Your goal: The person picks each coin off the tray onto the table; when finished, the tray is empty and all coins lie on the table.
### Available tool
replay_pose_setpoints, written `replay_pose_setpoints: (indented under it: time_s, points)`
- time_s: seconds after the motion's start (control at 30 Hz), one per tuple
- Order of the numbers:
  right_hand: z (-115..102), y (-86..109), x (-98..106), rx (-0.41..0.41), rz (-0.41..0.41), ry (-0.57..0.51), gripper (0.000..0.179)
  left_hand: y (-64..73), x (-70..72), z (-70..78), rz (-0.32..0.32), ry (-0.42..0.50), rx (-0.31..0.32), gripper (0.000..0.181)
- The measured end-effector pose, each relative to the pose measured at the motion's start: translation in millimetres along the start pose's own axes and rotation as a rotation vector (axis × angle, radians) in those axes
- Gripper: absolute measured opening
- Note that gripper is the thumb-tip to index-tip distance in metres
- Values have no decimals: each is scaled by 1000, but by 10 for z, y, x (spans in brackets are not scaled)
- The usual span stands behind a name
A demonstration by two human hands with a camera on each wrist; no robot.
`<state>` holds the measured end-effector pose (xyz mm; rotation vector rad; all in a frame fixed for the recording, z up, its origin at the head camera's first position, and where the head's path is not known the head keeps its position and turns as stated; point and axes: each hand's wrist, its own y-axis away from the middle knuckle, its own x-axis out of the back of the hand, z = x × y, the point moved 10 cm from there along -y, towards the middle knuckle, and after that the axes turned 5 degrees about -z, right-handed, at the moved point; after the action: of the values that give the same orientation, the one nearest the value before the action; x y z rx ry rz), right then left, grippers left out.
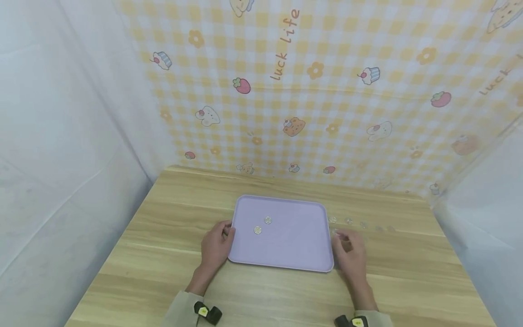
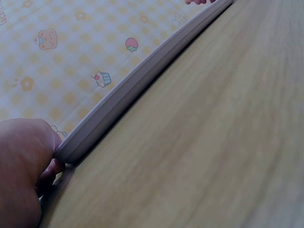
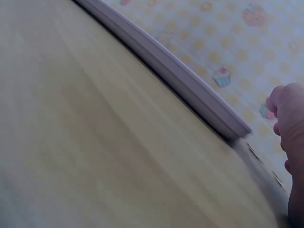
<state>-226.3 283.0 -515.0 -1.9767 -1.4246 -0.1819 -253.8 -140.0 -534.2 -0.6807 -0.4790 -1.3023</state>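
A lilac rectangular tray [image 1: 294, 240] lies on the table, with two small silvery coins [image 1: 263, 225] on its left half. At the tray's left edge my left hand [image 1: 217, 245] grips the rim; the left wrist view shows the thumb [image 2: 35, 137] over the rim and fingers below it. My right hand [image 1: 352, 256] is just beyond the tray's right edge, its thumb and fingers bent together. A small pale glint shows at those fingertips, seemingly a coin pinched there, mostly hidden. In the right wrist view this hand [image 3: 292, 123] is raised above the tabletop.
Several more silvery coins [image 1: 349, 221] lie in a row on the wooden table [image 1: 163, 240], right of the tray. A yellow checked cloth [image 1: 310, 100] hangs behind the table. White sheeting [image 1: 81, 136] hangs at both sides.
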Motion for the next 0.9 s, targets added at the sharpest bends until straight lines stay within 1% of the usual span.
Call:
replay_pose_setpoints:
  time_s: [0.07, 0.17, 0.27, 0.37, 0.47, 0.57, 0.6, 0.73, 0.9]
  points:
    - [-94, 14, -91, 32, -18, -17, 20, 1, 0, -1, 1, -2, -3, 26]
    - [-228, 35, -185, 92, -19, -32, 21, 2, -1, 1, 4, -4, -8, 25]
    - [-339, 60, -266, 154, -16, -21, 22, 3, -5, 1, 3, -1, -7, 25]
    - [-428, 76, -349, 192, -29, -8, 24, 2, -5, -3, 2, 4, -3, 25]
    - [-499, 76, -421, 212, -56, -7, 24, 1, 2, -8, 2, 9, 1, 26]
    - [-584, 65, -461, 259, -67, -8, 25, 4, 19, -5, 4, 11, 4, 26]
    - [-597, 56, -476, 261, -76, -6, 26, 4, 21, -8, 4, 11, 5, 26]
    - [-648, 28, -509, 284, -75, 10, 30, 9, 29, -4, 2, 14, 12, 26]
    - [-757, -14, -599, 307, -79, 53, 28, 15, 8, -15, 0, 23, 19, 24]
